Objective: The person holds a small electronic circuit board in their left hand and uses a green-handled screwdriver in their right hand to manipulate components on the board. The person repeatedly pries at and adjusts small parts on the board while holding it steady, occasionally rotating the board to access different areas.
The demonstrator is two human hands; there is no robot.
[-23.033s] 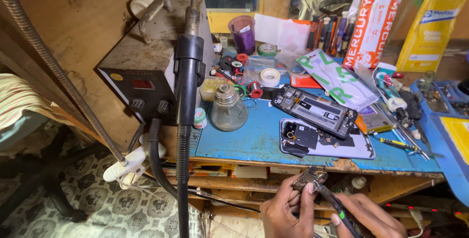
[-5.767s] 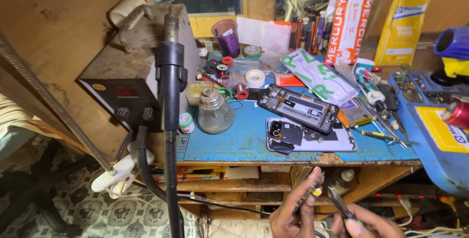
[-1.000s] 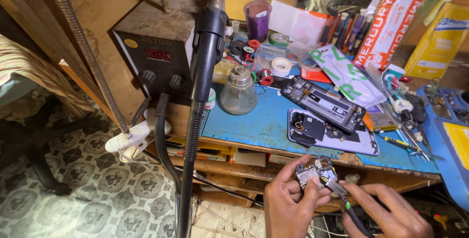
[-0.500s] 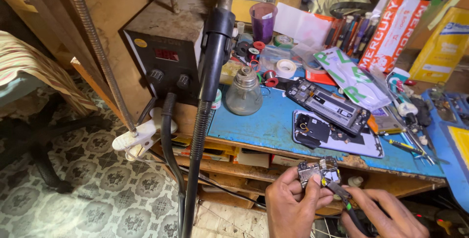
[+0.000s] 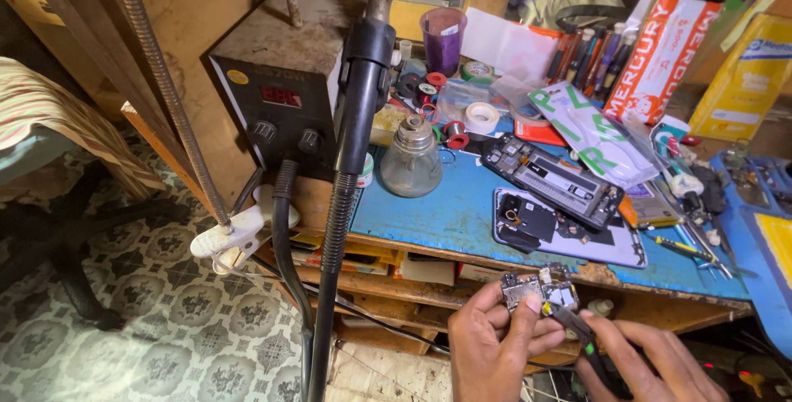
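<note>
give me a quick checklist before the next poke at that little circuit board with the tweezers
1. Grip on the circuit board: left hand pinches it at its left edge, ok.
2. Tweezers held: in the right hand, ok.
3. Tweezer tips on the intended part: too small to see, cannot tell.
4. Support under the board: held in the air below the edge of the blue bench mat, nothing beneath it, not ok.
5. Hot air handle: parked on the station, away from the hands, ok.
6. Opened phone: lies flat on the mat, ok.
</note>
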